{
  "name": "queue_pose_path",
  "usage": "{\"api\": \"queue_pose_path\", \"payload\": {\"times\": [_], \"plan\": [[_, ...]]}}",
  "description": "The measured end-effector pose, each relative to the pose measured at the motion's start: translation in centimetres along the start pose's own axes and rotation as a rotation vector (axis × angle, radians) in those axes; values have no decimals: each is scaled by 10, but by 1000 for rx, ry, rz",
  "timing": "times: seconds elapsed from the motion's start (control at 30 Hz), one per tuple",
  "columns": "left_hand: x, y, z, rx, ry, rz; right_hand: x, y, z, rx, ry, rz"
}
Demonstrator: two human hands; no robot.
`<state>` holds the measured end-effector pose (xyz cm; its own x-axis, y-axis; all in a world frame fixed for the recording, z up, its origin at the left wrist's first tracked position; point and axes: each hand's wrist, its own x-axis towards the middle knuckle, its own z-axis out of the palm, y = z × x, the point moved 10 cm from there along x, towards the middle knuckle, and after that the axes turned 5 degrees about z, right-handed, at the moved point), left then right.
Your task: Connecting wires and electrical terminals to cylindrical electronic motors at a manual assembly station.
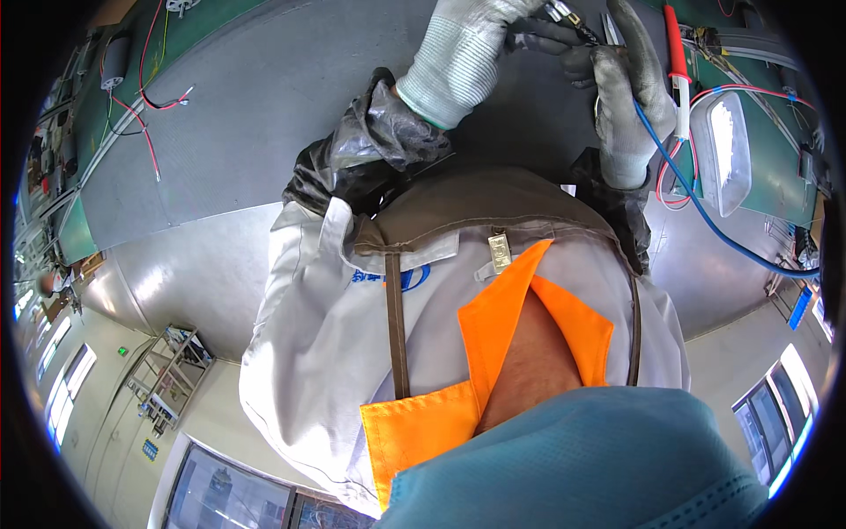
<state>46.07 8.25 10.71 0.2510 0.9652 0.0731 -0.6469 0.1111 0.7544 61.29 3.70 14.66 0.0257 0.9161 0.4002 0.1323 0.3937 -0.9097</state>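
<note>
Gloved hands [546, 62] on blue wire [679, 172]

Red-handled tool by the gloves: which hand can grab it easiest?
Probably the right hand: the red-handled tool lies just beside it, though it holds a blue wire. The left hand is farther off, pinching a small metal part.

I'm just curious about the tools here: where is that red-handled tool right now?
In the head view, the red-handled tool lies at the upper right on the grey bench, just beside the person's gloved hand and next to a clear plastic box.
</note>
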Motion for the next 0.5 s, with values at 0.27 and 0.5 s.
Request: {"api": "queue_pose_path", "payload": {"times": [0.27, 0.5], "plan": [[-1, 4, -1, 116, 33, 59, 0, -5, 4, -104, -11, -76], [-11, -5, -9, 254, 120, 86, 4, 3, 10, 37, 27, 38]]}}
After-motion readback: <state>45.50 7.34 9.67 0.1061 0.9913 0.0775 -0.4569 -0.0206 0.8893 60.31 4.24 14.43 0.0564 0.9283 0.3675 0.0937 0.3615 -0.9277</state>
